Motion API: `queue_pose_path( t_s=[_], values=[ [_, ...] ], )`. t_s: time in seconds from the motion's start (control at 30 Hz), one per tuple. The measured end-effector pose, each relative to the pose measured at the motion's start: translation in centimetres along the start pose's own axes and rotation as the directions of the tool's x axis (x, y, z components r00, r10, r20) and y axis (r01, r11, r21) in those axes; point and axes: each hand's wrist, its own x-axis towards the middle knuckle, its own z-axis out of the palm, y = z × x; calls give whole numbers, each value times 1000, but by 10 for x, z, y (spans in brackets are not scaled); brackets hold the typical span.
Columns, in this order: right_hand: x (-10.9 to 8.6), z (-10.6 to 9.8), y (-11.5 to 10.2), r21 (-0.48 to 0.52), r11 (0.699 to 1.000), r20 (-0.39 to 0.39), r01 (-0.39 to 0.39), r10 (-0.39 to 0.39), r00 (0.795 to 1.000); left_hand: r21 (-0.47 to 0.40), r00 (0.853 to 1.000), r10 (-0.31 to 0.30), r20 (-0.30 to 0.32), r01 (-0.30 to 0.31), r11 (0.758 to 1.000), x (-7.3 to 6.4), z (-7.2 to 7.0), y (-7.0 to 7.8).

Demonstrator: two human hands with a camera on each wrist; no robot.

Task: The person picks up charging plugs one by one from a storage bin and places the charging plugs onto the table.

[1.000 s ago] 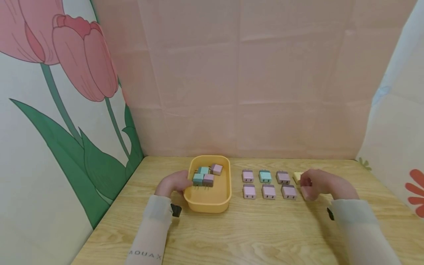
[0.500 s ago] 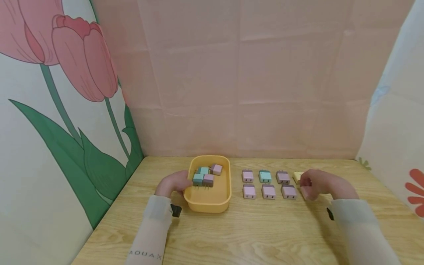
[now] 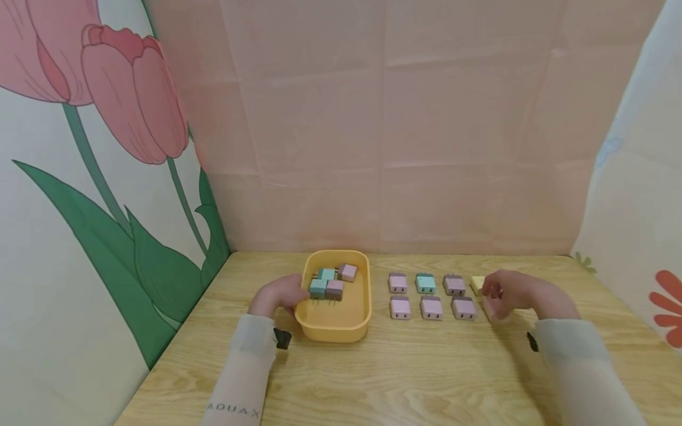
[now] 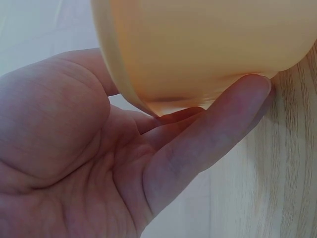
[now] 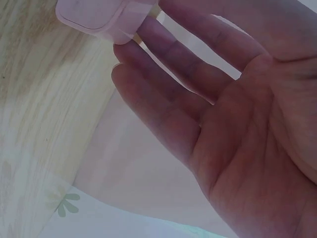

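Observation:
My left hand [image 3: 285,291] grips the left side of a yellow plastic tub [image 3: 335,334]. In the left wrist view its fingers [image 4: 213,129] lie along the tub's outer wall. Several teal and pink plug chargers [image 3: 334,290] with metal prongs lie inside the tub. At the right end of two rows, my right hand [image 3: 511,294] pinches a pink USB charger [image 5: 94,12], mostly hidden by the hand in the head view. Just behind those fingertips a pale yellow charger [image 3: 477,284] is partly covered.
Between tub and right hand, two rows of chargers sit on the wooden table [image 3: 399,378]: pink [image 3: 401,307], teal [image 3: 425,283] and mauve [image 3: 454,285], USB ports toward me. A pink cloth backdrop [image 3: 383,148] closes off the back, and tulip-printed cloth [image 3: 133,100] the left.

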Motion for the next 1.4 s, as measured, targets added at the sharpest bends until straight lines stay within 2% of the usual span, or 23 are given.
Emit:
queue_pose_path(
  t_s=[0.3, 0.5, 0.63, 0.8, 0.93, 1.2, 1.4],
  values=[
    [-3, -2, -1, -11, 1000, -21, -6, 6, 1000, 0, 1000, 0, -1, 0, 1000, -1, 0, 0],
    [-8, -7, -3, -75, 995, -101, 63, -70, 992, -2, 1000, 6, -1, -6, 1000, -1, -1, 1],
    [-7, -11, -1, -131, 985, -190, 112, -136, 972, -1, 1000, 7, 0, -7, 1000, 0, -1, 1],
    [-3, -12, -1, -189, 967, -292, 173, -224, 930, -2, 1000, -14, -2, 14, 1000, -1, 0, 0],
    [-2, -11, -7, -230, 956, -339, 183, -256, 905, -7, 1000, -18, -2, 18, 1000, -2, 0, 0],
    [5, -5, -29, -305, 929, -372, 208, -318, 872, -3, 1000, -11, -4, 11, 1000, -1, -1, 0],
    [10, 3, -66, -309, 907, -343, 286, -387, 856, 2, 1000, -5, -3, 5, 1000, 0, 1, 1]
  ],
)
